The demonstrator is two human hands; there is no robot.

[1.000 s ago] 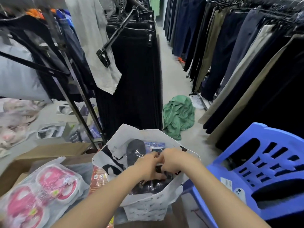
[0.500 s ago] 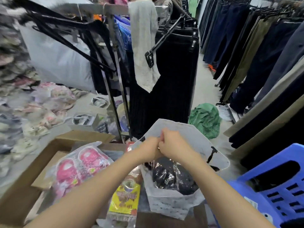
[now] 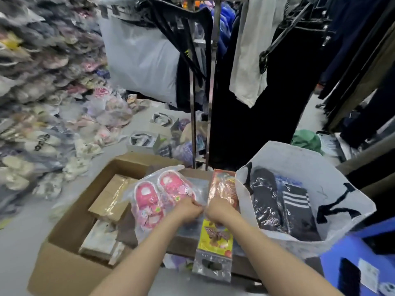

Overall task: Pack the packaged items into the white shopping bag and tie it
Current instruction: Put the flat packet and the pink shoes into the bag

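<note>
The white shopping bag (image 3: 299, 159) stands open at the right with black handles hanging loose. Inside it lie black packaged items (image 3: 265, 201), one with white stripes (image 3: 296, 198). Left of the bag, a clear package of pink slippers (image 3: 158, 195) rests on a cardboard box. My left hand (image 3: 188, 208) is closed on that package's right edge. My right hand (image 3: 222, 211) is curled right beside it, lying over a long orange and yellow packet (image 3: 215, 238). Whether the right hand grips anything is hidden.
An open cardboard box (image 3: 70, 221) with wrapped parcels sits at the lower left. Heaps of bagged slippers (image 3: 42, 103) cover the floor at the left. A metal clothes rack (image 3: 211, 86) with dark garments stands behind. A blue plastic chair (image 3: 363, 253) is at the lower right.
Both hands left the mouth of the white bag and moved left to the packages on the box. The view swung left, so the bag now sits at the right.
</note>
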